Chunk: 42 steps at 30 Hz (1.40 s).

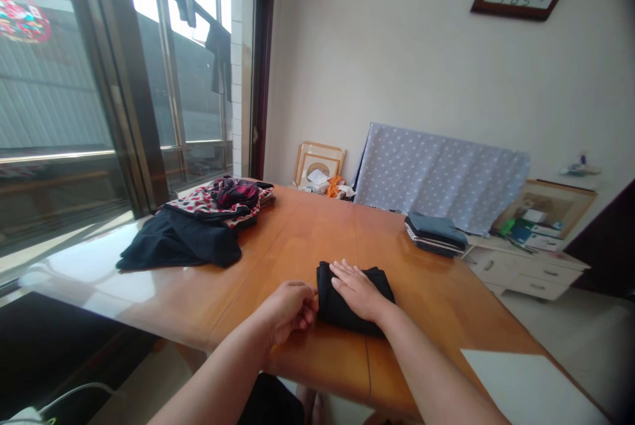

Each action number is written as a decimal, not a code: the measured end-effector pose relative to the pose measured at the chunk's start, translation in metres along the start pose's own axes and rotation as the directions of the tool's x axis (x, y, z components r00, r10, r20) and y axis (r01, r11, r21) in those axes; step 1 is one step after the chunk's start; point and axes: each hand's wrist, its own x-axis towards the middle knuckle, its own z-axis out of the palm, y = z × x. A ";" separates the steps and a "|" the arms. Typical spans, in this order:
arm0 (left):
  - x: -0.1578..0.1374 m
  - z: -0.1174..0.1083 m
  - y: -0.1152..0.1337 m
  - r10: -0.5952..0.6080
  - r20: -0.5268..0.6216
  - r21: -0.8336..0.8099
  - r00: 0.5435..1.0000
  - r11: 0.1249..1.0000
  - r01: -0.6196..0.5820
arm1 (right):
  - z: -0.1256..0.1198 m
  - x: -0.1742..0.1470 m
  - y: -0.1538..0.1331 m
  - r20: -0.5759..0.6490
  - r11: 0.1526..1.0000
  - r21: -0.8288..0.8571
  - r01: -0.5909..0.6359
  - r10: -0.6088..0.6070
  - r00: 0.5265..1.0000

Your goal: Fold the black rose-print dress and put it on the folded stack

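A folded black garment (330, 309) lies near the front edge of the wooden table, made into a compact rectangle. My right hand (354, 286) rests flat on top of it, fingers stretched out toward its far left corner. At the garment's left edge, my left hand (292, 309) is closed, with thumb and forefinger pinched against the cloth; the other fingers curl under. What kind of garment it is cannot be made out in its folded state.
A loose pile of clothes (198, 227), dark and red-patterned, lies at the table's left. At the right stands a neat stack of folded clothes (436, 233). White paper (526, 379) covers the near right corner of the wooden table (317, 227). A low white cabinet (530, 273) stands beyond.
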 end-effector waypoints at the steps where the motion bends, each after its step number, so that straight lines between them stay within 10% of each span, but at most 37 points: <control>1: -0.002 0.001 -0.002 -0.015 0.025 0.020 1.000 1.000 0.015 | 0.000 0.000 0.000 -0.001 1.000 0.005 -0.003 0.003 1.000; 23: -0.023 0.008 -0.008 -0.066 0.216 0.439 0.974 0.898 -0.037 | -0.001 0.000 -0.002 -0.016 1.000 -0.015 -0.011 0.011 1.000; 31: -0.022 0.006 -0.004 -0.060 0.139 0.264 0.988 0.964 0.022 | 0.001 0.001 -0.002 -0.017 0.998 -0.051 -0.022 0.021 1.000; 38: -0.016 0.009 -0.007 0.021 0.104 0.722 0.994 0.686 -0.090 | 0.001 -0.002 -0.005 -0.022 0.998 -0.060 -0.017 0.015 1.000; 42: -0.011 0.010 0.004 0.371 0.014 0.855 0.928 0.477 -0.204 | 0.001 -0.001 -0.005 -0.014 0.998 -0.056 -0.010 0.009 1.000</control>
